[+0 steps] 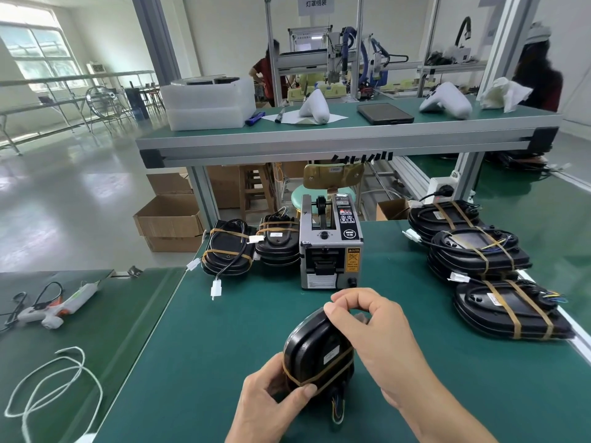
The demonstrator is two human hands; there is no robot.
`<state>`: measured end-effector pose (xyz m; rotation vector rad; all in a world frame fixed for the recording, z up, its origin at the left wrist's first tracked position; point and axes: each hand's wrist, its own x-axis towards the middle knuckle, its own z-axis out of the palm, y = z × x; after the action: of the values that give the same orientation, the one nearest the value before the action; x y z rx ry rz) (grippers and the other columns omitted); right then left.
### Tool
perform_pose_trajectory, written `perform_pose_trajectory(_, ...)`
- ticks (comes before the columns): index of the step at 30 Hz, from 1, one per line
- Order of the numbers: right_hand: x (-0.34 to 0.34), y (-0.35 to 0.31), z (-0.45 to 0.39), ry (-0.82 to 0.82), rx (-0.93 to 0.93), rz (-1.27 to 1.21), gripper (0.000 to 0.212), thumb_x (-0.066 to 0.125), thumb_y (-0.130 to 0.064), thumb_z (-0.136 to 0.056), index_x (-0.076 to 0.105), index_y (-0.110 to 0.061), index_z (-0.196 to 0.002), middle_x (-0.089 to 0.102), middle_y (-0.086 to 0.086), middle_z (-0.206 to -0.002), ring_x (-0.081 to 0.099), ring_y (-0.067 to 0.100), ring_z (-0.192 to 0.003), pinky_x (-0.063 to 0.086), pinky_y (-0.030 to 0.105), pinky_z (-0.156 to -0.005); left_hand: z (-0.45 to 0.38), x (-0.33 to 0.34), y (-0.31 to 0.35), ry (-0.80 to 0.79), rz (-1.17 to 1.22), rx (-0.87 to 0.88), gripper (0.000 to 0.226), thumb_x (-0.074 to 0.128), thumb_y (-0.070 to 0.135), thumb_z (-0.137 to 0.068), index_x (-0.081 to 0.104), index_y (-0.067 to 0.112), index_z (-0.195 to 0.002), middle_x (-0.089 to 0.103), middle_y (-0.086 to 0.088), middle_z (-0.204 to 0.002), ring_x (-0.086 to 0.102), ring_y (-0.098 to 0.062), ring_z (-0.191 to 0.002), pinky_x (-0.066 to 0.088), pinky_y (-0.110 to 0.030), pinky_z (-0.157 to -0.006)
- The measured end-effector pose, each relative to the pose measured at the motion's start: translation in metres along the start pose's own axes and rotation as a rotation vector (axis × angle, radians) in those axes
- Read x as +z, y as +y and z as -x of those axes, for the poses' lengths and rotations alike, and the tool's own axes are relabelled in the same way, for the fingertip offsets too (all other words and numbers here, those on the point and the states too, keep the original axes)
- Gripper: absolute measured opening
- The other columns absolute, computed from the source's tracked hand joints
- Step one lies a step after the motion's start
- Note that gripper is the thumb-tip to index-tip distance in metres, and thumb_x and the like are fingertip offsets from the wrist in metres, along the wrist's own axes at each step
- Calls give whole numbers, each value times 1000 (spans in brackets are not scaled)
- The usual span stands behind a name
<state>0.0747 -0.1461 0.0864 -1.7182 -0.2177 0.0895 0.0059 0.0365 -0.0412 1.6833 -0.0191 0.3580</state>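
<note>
A stack of black oval housings [311, 350], bound with a tan rubber band, stands on edge on the green mat [198, 356] near the front. My left hand [265, 401] grips its lower left edge, thumb on the band. My right hand [367, 327] curls over the stack's top edge, fingers bent round it. Coloured wires hang below the stack. A white label shows on its face.
A grey tape dispenser [331, 247] stands behind the stack. Banded black bundles lie at its left [228, 247] and along the right edge [508, 311]. A glue gun [54, 306] and white cord [54, 385] lie on the left table. A raised shelf [335, 135] crosses the back.
</note>
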Motion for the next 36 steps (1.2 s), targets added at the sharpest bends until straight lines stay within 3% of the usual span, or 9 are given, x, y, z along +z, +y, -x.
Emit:
perform_pose_trajectory(5, 2, -3, 1, 11, -33, 11, 31, 73, -59, -66, 73, -30, -75, 67, -25, -109, 62, -4, -105, 42, 24, -91, 0, -1, -1, 0, -13, 1, 49, 90, 54, -80, 76, 33, -123, 81, -7, -102, 79, -22, -96, 62, -28, -88)
perform_pose_trajectory(10, 2, 1, -1, 11, -34, 68, 15, 82, -41, -79, 72, -30, -77, 66, -24, -110, 61, -3, -105, 42, 25, -89, -1, -1, -1, -1, -9, 0, 50, 89, 55, -81, 75, 34, -124, 81, -6, -104, 79, -20, -98, 61, -27, -89)
perform_pose_trajectory(14, 5, 1, -2, 41, -31, 88, 18, 85, -34, -79, 70, -29, -70, 66, -24, -104, 62, -2, -101, 41, 23, -85, -1, 0, -3, 3, -26, 4, 48, 88, 57, -80, 76, 32, -119, 81, -6, -99, 78, -18, -92, 62, -28, -87)
perform_pose_trajectory(24, 9, 2, -2, 63, -26, 77, 16, 73, -28, -89, 70, -44, -89, 65, -21, -102, 54, -1, -70, 43, 24, -73, -1, -1, -2, -8, -3, -5, 47, 89, 50, -82, 76, 30, -122, 81, -7, -102, 79, -21, -95, 60, -27, -89)
perform_pose_trajectory(28, 14, 5, -3, 64, -30, 71, 18, 69, -26, -92, 69, -44, -89, 65, -18, -101, 55, 3, -73, 43, 23, -72, -1, -1, -3, -5, -3, -14, 48, 89, 52, -81, 76, 30, -122, 81, -7, -102, 79, -23, -97, 61, -28, -90)
perform_pose_trajectory(31, 15, 7, -4, 80, 1, 47, 18, 67, -28, -93, 68, -46, -92, 64, -14, -86, 57, 10, -74, 44, 26, -72, 0, -1, -2, -4, -3, -5, 47, 90, 52, -81, 76, 31, -121, 81, -7, -100, 79, -21, -94, 62, -28, -89)
perform_pose_trajectory(36, 13, 6, -1, 101, -30, 93, 16, 75, -36, -85, 66, -48, -92, 63, -24, -102, 55, -5, -81, 41, 20, -72, 0, -1, -1, -3, -12, -3, 46, 90, 53, -80, 77, 33, -119, 81, -7, -100, 79, -22, -93, 62, -30, -88)
